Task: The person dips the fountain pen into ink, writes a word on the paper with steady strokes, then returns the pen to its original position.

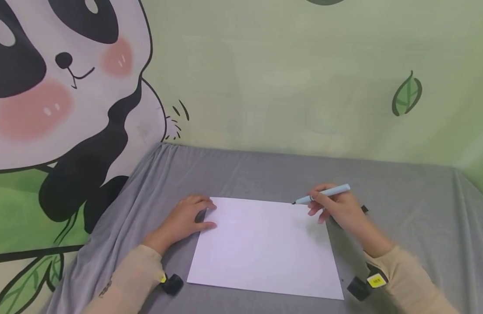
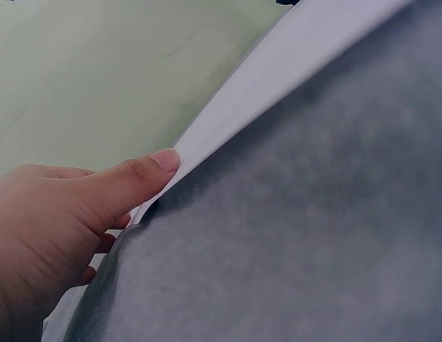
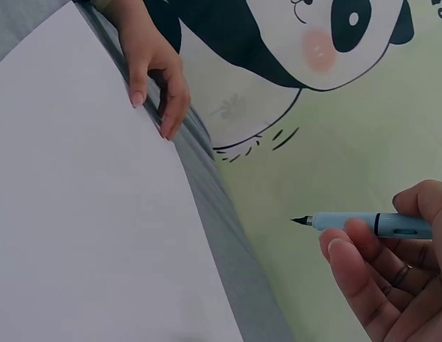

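A blank white sheet of paper [image 1: 265, 248] lies on the grey cloth. My left hand [image 1: 188, 218] rests at the sheet's upper left corner, thumb and fingertips touching its edge and the thumb spread away from the fingers. In the left wrist view, the thumb [image 2: 146, 171] lies flat along the paper's edge. My right hand [image 1: 339, 207] holds a light blue fountain pen [image 1: 335, 190] between thumb and fingers, near the sheet's upper right corner. Its dark nib [image 3: 301, 221] points left and appears raised off the paper in the right wrist view.
Grey cloth [image 1: 402, 218] covers the table and hangs in folds at the left. Behind it stands a pale green wall [image 1: 284, 87] with a painted panda [image 1: 104, 152] and a leaf. Small black devices with yellow labels [image 1: 377, 280] sit at both wrists.
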### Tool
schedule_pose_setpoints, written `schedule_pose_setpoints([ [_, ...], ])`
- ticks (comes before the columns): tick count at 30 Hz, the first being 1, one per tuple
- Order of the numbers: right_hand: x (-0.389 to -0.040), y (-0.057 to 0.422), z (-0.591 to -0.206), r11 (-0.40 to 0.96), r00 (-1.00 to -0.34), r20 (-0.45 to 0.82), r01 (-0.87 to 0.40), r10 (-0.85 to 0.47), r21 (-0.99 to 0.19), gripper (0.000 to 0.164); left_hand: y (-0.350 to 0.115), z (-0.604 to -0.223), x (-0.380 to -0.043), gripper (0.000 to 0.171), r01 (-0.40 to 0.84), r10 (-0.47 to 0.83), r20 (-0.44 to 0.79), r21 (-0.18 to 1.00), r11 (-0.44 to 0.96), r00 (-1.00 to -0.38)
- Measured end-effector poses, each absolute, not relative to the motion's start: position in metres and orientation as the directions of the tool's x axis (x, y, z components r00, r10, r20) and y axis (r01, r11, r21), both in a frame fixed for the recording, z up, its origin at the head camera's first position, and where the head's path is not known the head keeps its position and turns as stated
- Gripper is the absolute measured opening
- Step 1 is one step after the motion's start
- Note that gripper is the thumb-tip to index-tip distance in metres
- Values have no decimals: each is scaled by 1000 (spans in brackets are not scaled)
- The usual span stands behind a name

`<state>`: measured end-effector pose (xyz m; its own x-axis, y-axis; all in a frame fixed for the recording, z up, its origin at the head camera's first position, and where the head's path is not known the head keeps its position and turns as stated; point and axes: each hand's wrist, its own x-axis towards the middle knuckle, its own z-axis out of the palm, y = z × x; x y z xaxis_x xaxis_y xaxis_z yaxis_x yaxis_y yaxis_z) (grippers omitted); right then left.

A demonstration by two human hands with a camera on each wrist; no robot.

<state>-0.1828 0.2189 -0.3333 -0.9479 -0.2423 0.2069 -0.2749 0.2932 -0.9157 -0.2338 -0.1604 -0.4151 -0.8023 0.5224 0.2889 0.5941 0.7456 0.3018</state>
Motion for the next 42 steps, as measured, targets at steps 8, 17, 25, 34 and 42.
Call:
schedule_pose_setpoints([
  [8, -184, 206, -347, 267, -941, 153, -238, -302, -934, 30, -160, -417, -232, 49, 584, 514, 281, 315, 748, -811],
  [17, -185, 188, -363, 278, -956, 146, -216, -253, -936, 24, -160, -415, -230, 50, 582, 513, 279, 316, 749, -812],
  [25, -184, 174, -372, 240, -962, 121, -181, -244, -954, 24, -159, -414, -230, 49, 581, 514, 274, 315, 751, -813],
  [34, -183, 165, -382, 234, -962, 94, -156, -256, -960, 23, -159, -414, -232, 47, 596, 521, 295, 303, 744, -801],
  [42, -183, 158, -394, 279, -973, 112, -167, -201, -946, 19, -160, -413, -232, 47, 589, 516, 289, 309, 747, -806],
])
